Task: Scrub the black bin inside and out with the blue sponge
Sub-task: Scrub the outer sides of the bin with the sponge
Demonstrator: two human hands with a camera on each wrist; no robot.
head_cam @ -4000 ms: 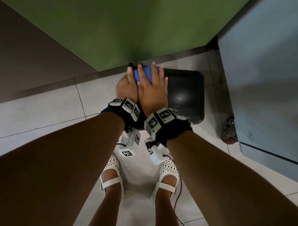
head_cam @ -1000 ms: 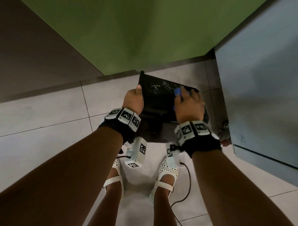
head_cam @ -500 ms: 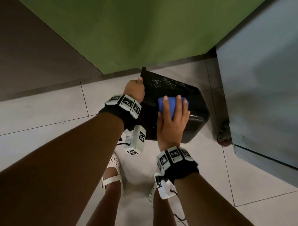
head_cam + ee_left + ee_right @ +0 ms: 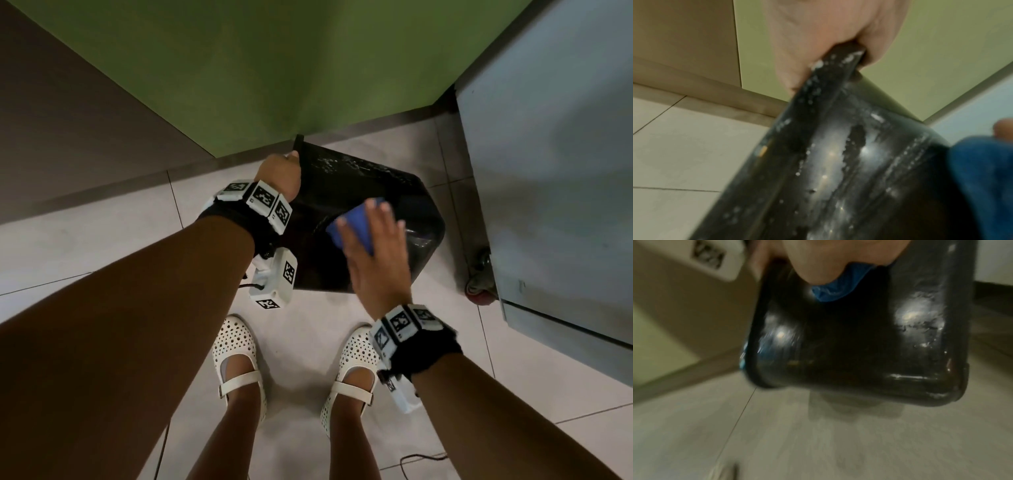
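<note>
Head view: we find the black bin [image 4: 363,192] tipped on the tiled floor [image 4: 102,240], beside a grey cabinet [image 4: 548,171].
Left hand [image 4: 279,178]: we note fingers clamped on the bin's rim.
Right hand [image 4: 376,260]: fingers extended, pressing the blue sponge [image 4: 352,226] flat against the bin's wet outer wall.

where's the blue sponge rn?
Head view, right of centre: the blue sponge sits under the right hand, pressed flat against the outer side of the black bin, whose rim the left hand grips.
</note>
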